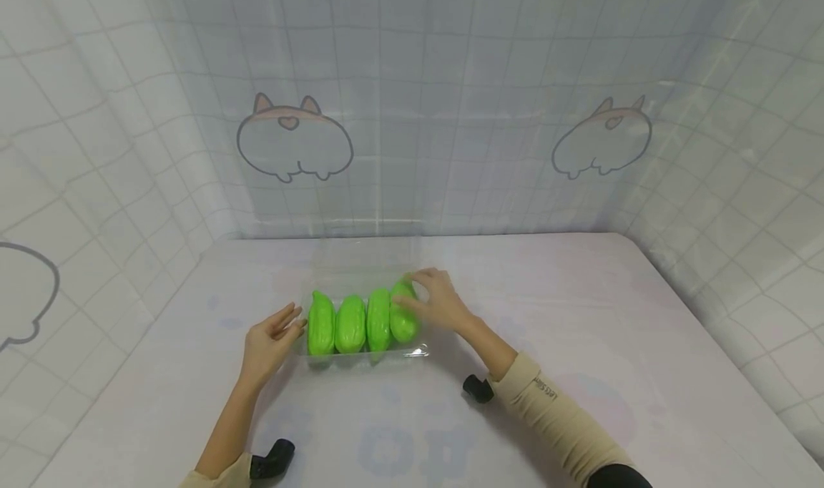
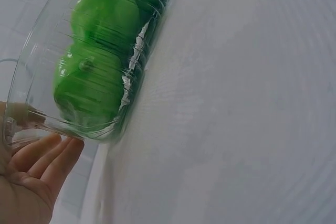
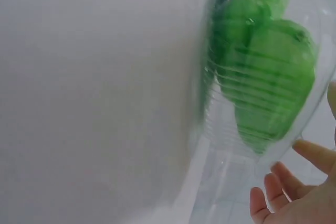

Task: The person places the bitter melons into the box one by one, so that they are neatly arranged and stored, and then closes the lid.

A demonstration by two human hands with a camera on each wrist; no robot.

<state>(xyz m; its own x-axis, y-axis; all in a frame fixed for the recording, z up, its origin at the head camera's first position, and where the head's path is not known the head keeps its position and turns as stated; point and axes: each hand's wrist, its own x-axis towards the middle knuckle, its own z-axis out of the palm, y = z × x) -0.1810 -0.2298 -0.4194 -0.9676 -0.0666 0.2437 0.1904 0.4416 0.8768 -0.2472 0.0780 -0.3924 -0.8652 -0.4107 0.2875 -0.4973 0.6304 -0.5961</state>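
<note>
Several bright green, glossy, elongated pieces like toy vegetables (image 1: 350, 325) stand side by side in a clear plastic box (image 1: 417, 352). Its clear lid (image 1: 367, 253) is folded back toward the wall. At the box's left side is my left hand (image 1: 269, 343), fingers extended, fingertips right at the plastic edge. My right hand (image 1: 440, 300) reaches over the right end, thumb and fingers spread around the rightmost green piece (image 1: 404, 320). In the right wrist view, the fingers (image 3: 283, 182) are apart beside the clear wall, and that piece leans inside.
A white patterned cloth (image 1: 579, 316) covers the table. Grid-patterned curtains (image 1: 438, 116) with cartoon animal prints enclose the back and both sides. Black wrist mounts (image 1: 273, 459) sit at the beige sleeves (image 1: 560, 416).
</note>
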